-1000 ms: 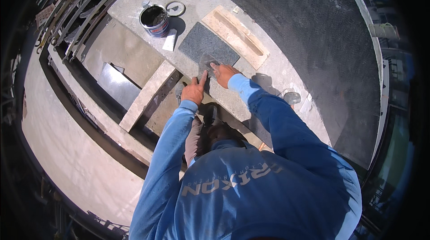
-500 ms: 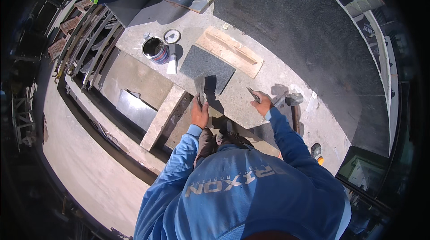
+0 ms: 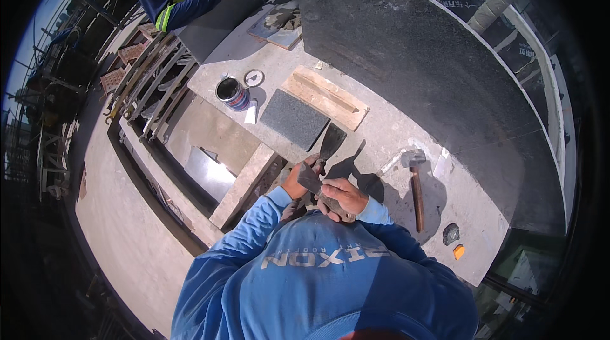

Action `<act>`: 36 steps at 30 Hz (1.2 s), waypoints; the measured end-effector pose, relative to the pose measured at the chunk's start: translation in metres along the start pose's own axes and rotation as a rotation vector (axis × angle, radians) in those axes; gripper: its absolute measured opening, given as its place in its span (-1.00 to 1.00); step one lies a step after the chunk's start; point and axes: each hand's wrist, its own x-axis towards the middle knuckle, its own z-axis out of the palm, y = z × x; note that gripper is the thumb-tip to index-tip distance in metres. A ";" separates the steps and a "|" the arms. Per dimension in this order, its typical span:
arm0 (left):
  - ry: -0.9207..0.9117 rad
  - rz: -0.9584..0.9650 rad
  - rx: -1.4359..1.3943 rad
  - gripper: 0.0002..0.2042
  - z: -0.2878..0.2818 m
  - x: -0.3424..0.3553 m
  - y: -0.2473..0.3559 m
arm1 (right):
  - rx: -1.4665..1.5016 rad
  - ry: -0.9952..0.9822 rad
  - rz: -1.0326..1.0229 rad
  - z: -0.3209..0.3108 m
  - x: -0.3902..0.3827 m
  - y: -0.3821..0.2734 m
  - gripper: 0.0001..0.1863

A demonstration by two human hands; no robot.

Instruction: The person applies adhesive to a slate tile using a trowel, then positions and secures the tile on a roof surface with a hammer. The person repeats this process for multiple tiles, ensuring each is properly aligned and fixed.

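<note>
My left hand point(image 3: 296, 181) is closed round a putty knife point(image 3: 332, 140), its wide dark blade pointing up over the slab near a grey stone tile point(image 3: 293, 118). Close beside it, my right hand point(image 3: 344, 196) grips a second scraper point(image 3: 309, 179), whose grey blade reaches left across my left hand. That scraper's handle is mostly hidden in my fingers. Both hands are close together just in front of my chest. The tile lies flat along the edge of a wooden board point(image 3: 330, 100) with a raised strip.
An open can point(image 3: 232, 93) of dark paste, its lid point(image 3: 253, 78) and a white tube point(image 3: 251, 112) stand left. At right lie a hammer point(image 3: 416, 187), a dark lump point(image 3: 450, 233) and a yellow piece point(image 3: 459, 252). A large dark slab point(image 3: 432, 67) rises behind; a co-worker's arm point(image 3: 203, 3) is far left.
My right hand has come left and nearer my body, beside the left. The left hand has moved slightly right and nearer, its putty knife now tilted right. The view has shifted; the co-worker's hands have moved.
</note>
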 end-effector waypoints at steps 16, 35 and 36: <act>0.694 -0.171 0.609 -0.51 -0.091 -0.103 -0.047 | -1.428 0.323 -0.311 -0.068 0.101 0.035 -0.50; 0.972 -0.385 0.228 -0.52 -0.285 -0.111 -0.118 | -2.444 -0.470 0.098 0.101 0.547 -0.081 -0.82; 0.959 -0.377 0.240 -0.49 -0.293 -0.114 -0.117 | -2.470 -0.484 0.123 0.106 0.551 -0.076 -0.80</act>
